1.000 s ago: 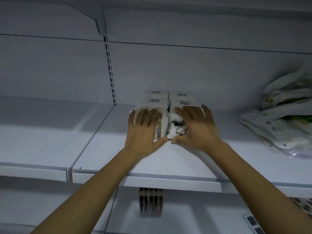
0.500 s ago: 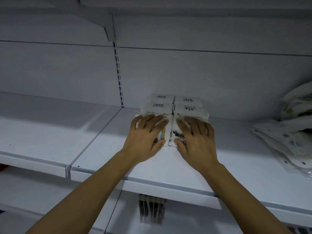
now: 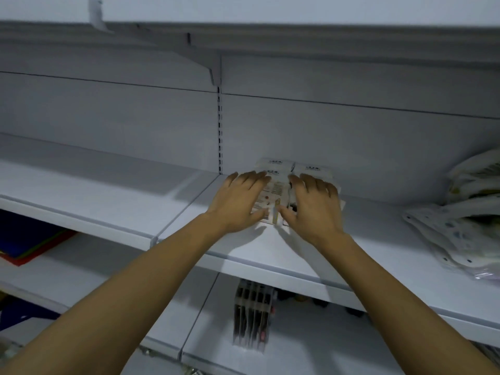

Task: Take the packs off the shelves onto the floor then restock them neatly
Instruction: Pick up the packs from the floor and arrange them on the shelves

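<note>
A small block of white packs [image 3: 277,192] is seen on the middle shelf [image 3: 270,255]. It is pushed close to the back wall, just at the three o'clock side of the slotted post [image 3: 220,131]. The packs are lined up in two rows, side by side and touching.

The left hand [image 3: 238,201] is laid flat on the front pack of the left row, with the fingers spread and nearly straight. The right hand [image 3: 311,209] is laid the same way on the front pack of the right row. Nothing is gripped by either hand; the packs are only pressed. The two thumbs are held close together at the six o'clock edge of the block, beside a thin yellow strip on the wrapper. How many packs are in each row cannot be told well, since the front ones are hidden by the hands.

Well apart at three o'clock from the packs, on the same shelf, a loose heap of soft white bags [image 3: 460,231] with dots is piled. On the shelf below, at six o'clock, a row of thin dark packets [image 3: 253,318] is stood upright. At eight o'clock, lower down, some flat coloured sheets [image 3: 29,244] in blue, green and red are stacked.
</note>
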Tool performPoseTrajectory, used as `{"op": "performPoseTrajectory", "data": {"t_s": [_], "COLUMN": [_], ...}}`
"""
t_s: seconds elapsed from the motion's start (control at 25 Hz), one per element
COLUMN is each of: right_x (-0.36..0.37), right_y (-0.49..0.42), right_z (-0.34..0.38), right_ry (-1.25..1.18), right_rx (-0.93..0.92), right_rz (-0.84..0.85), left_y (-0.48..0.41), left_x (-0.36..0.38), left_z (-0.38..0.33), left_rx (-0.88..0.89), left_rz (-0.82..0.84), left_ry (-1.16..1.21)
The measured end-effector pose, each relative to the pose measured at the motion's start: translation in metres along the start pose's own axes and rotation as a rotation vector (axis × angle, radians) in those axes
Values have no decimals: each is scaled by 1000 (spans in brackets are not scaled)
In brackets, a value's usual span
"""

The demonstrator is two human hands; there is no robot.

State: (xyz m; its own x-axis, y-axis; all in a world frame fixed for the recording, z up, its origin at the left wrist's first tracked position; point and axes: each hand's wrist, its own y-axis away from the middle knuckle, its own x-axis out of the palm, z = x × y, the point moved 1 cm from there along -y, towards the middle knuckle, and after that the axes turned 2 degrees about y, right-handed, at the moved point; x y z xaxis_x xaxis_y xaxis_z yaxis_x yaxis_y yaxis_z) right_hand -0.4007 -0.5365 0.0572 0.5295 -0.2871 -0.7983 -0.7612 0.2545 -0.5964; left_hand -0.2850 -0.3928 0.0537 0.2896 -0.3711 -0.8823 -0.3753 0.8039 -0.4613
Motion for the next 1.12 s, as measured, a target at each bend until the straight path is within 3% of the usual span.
{"op": "performPoseTrajectory", "data": {"t_s": [0.16, 0.32, 0.72, 0.92, 1.12], "right_x": [-10, -4, 39, 75, 111], "right_y": [-1, -3, 85, 150, 175], "right_z": [75, 196, 532, 618, 673], "right_ry": [-72, -183, -312, -235, -243], "right_rx": [-133, -251, -685, -907, -990], "right_rz": [-12, 46, 355, 522, 625], "left_y": [60, 168, 519, 624, 662], "left_x": [-23, -51, -84, -76, -43], "left_z": [48, 128, 277, 292, 312], "left_rx": [-39, -183, -800, -968, -1055], "left_rz": [-42, -50, 307, 482, 511], "left_ry": [-58, -137, -260, -167, -28]}}
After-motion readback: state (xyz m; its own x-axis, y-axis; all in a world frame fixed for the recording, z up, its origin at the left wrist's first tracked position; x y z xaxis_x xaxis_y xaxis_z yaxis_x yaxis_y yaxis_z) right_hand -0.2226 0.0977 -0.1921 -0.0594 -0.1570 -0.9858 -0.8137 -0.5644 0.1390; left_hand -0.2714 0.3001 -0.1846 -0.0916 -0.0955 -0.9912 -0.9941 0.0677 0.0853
